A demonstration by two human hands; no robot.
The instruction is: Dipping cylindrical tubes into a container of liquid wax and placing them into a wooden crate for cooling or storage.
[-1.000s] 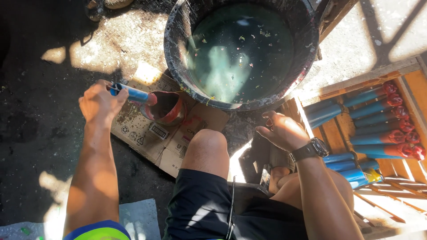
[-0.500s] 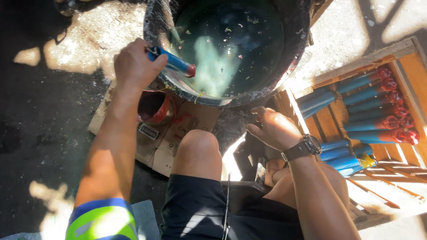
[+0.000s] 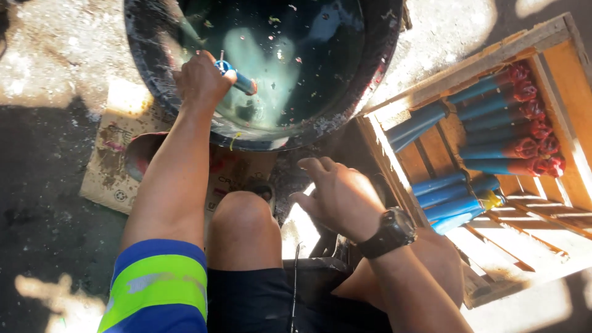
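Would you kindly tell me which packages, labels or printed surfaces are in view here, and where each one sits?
Flattened cardboard box: on the ground under the black tub's near rim, tan, stained, with small dark printed symbols.
Wooden crate: right of the tub, open slatted box holding blue tubes with red ends.
No signs or screens are visible.

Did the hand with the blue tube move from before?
Yes. The left hand carried the blue tube from beside the cardboard up over the black tub.
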